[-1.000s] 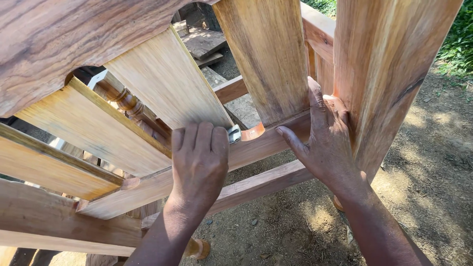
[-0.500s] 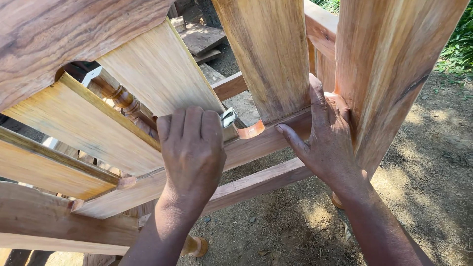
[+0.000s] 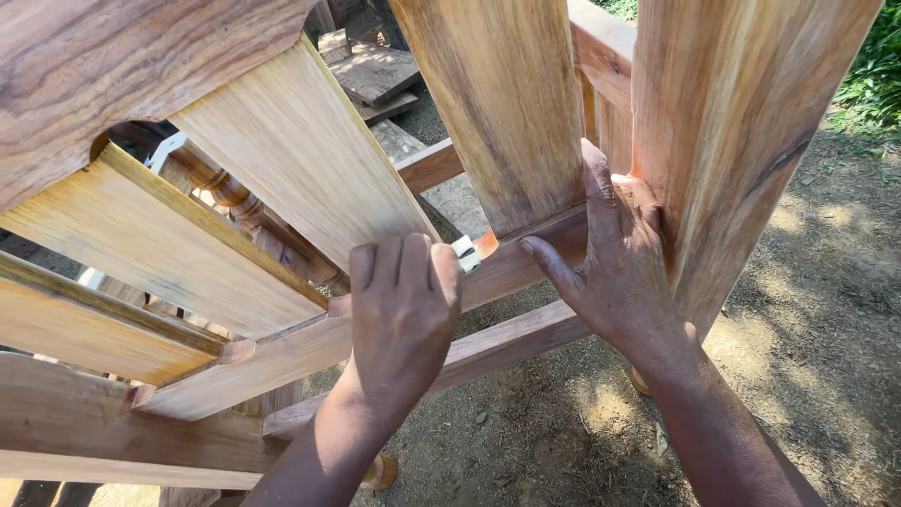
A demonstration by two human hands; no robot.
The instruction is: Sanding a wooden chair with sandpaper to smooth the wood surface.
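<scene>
A wooden chair frame fills the view, with broad pale slats [image 3: 282,178] fixed into a reddish cross rail [image 3: 282,352]. My left hand [image 3: 402,310] is closed around a small folded piece of sandpaper [image 3: 466,252] and presses it against the rail where a slat meets it. My right hand [image 3: 619,258] lies flat with fingers spread on the same rail, beside a thick upright post [image 3: 741,131]. A lower rail [image 3: 507,338] runs under both hands.
Bare dirt ground [image 3: 807,310] lies below and to the right. Loose wood offcuts [image 3: 375,70] lie on the ground beyond the slats. A turned wooden leg [image 3: 235,192] shows behind the slats at left. Green plants [image 3: 878,66] stand at the far right edge.
My left hand has slid rightward along the cross rail with the sandpaper. My right hand has stayed on the rail by the post.
</scene>
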